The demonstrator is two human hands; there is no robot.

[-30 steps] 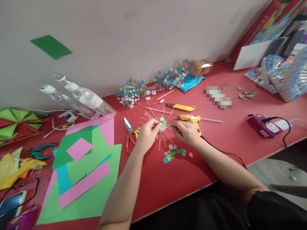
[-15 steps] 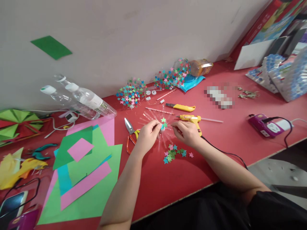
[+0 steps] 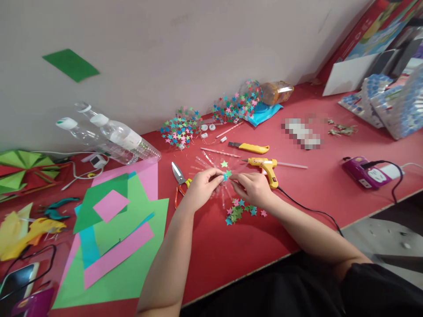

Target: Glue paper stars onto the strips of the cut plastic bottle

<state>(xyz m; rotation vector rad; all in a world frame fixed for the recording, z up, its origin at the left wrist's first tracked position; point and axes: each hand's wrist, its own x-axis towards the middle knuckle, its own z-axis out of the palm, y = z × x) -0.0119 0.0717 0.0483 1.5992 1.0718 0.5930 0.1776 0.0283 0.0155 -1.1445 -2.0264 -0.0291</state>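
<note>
My left hand (image 3: pixel 205 188) is closed in a pinch, thumb and finger at a small blue paper star (image 3: pixel 225 177). From the other side my right hand (image 3: pixel 253 188) pinches at a green paper star (image 3: pixel 228 173) right beside it. A lighter green star (image 3: pixel 224 164) stands just beyond the fingertips. Clear plastic strips (image 3: pixel 224 200) spread out like rays under and around both hands; their centre is hidden. Close in front lies a loose pile of pink, green and blue paper stars (image 3: pixel 236 214).
A yellow glue gun (image 3: pixel 269 166) lies right of my hands, scissors (image 3: pixel 179 173) left, a yellow cutter knife (image 3: pixel 254 148) behind. Star-covered balls (image 3: pixel 179 128), plastic bottles (image 3: pixel 124 138) and a purple power socket (image 3: pixel 361 174) stand farther off. Coloured paper sheets (image 3: pixel 142 259) cover the left side.
My right hand has moved left, its fingertips now at the stars beside my left hand's. My left hand has shifted only slightly. The loose pile has stayed put.
</note>
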